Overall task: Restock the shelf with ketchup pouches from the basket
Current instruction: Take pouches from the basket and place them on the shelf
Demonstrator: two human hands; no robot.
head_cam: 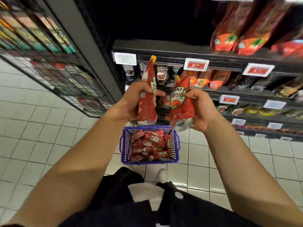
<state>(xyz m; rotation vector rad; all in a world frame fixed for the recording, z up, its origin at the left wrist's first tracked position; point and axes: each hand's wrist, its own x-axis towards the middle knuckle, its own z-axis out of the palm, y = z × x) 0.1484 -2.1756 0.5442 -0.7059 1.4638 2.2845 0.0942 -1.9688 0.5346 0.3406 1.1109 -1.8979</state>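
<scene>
Nearest me, on the tiled floor just past my feet, sits the blue basket (150, 145), with many ketchup pouches piled in it. Above it I have both hands up at about the same height, side by side. My left hand (131, 102) is wrapped around the middle of one pouch (147, 97), which stands nearly upright, base down over the basket and its yellow tip pointing up and away toward the shelf. My right hand (200, 108) grips a second pouch (181, 105), fingers curled over its upper edge; it tilts a little to the left, top also aimed forward. The two pouches are close but apart. Beyond them runs the shelf (164, 51), whose black edge carries price tags, with a dark gap on its left part and red bags standing further right. Both long axes already point at that gap, so I judge a straight forward reach will do, the left hand being nearer it.
</scene>
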